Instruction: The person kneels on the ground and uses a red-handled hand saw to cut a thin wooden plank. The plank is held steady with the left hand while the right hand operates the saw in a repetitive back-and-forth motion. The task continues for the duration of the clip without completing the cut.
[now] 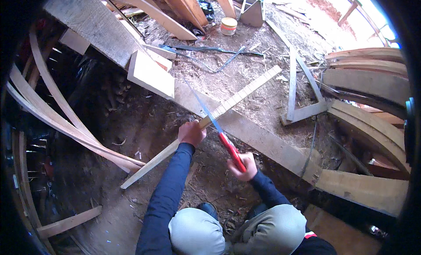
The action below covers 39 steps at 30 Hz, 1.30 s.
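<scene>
My left hand [191,133] presses down on a long thin wooden slat [245,93] that lies across a thick grey plank [263,141]. The slat carries evenly spaced cross marks along its upper part. My right hand [244,166] grips the red handle of a hand saw [206,110], whose blue blade crosses the slat just right of my left hand. Both arms wear dark blue sleeves. My knees in grey trousers show at the bottom.
Sawdust-covered ground lies all around. Curved wooden ribs stand at the left [52,110] and stacked at the right [372,79]. A triangular wooden frame [302,101] lies right of the slat. A small white tub [228,26], boards and offcuts [151,74] sit at the back.
</scene>
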### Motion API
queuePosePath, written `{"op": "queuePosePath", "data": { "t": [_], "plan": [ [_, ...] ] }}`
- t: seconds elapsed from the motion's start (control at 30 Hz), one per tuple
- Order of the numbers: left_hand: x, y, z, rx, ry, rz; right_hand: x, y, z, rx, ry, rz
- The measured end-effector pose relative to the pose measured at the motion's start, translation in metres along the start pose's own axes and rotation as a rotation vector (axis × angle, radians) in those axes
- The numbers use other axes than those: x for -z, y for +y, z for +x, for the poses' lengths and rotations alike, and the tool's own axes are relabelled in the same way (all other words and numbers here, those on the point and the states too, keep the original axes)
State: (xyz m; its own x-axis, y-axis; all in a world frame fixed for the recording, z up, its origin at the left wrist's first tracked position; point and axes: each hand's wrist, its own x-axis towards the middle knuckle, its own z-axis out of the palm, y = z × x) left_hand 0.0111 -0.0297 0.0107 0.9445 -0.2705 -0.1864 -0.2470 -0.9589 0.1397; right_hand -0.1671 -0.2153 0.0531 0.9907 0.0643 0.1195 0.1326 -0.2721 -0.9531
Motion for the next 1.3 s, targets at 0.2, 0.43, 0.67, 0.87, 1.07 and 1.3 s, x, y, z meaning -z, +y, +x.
{"op": "queuePosePath", "data": {
  "t": [0.2, 0.43, 0.67, 0.87, 1.07, 1.3],
  "plan": [
    [0.000, 0.007, -0.004, 0.006, -0.041, -0.006, 0.012, -0.009, -0.041, -0.022, -0.022, -0.001],
    [0.001, 0.001, 0.000, 0.020, -0.030, 0.010, 0.012, -0.003, -0.036, -0.042, 0.006, 0.010],
    [-0.003, 0.002, -0.001, 0.005, 0.012, -0.007, 0.005, 0.014, -0.007, -0.079, -0.003, -0.007],
    [0.004, 0.005, 0.006, -0.010, 0.029, -0.024, 0.017, -0.001, -0.077, -0.093, -0.006, -0.016],
    [-0.003, 0.000, 0.001, 0.007, -0.017, -0.032, 0.004, 0.002, -0.008, -0.015, -0.004, 0.024],
    [0.007, 0.005, 0.001, 0.029, -0.031, -0.010, 0.019, -0.011, -0.046, -0.080, -0.011, 0.020]
  ]
}}
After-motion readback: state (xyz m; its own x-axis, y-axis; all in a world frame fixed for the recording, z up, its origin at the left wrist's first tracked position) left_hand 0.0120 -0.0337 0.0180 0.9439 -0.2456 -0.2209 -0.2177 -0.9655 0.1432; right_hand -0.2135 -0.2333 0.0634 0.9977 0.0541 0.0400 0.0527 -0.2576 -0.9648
